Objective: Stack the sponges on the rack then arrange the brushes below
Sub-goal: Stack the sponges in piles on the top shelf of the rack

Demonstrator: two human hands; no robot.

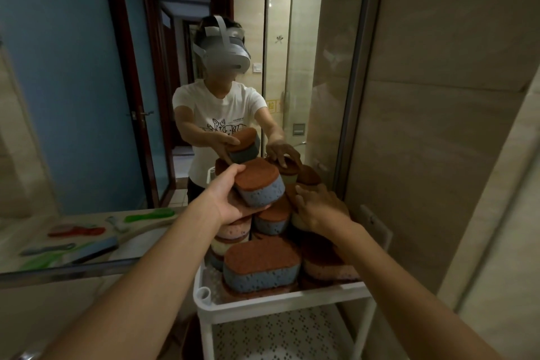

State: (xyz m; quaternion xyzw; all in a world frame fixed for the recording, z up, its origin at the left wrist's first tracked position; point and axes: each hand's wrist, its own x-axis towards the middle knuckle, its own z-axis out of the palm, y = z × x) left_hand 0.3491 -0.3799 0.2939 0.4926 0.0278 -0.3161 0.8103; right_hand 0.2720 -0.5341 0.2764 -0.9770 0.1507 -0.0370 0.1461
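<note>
The white rack (277, 301) stands against the mirror (73, 96), and its top tray holds a loose pile of sponges (271, 221), each with a brown scrubbing face on a soft body. At the front of the tray lies a large blue sponge (263, 269), just beside it on the right a pink sponge (327, 269), and more blue, pink and cream ones lie behind them in several layers. The left hand (225, 199) grips one blue sponge with a brown top (260, 181) above the pile, thumb on the top and fingers curled under it. The right hand (318, 207) rests on the right side of the pile with the fingers spread and almost straight. Below the tray is a perforated lower shelf (277, 336). In the mirror, green, red and blue brushes (79, 231) lie on a pale counter, well apart from the rack.
</note>
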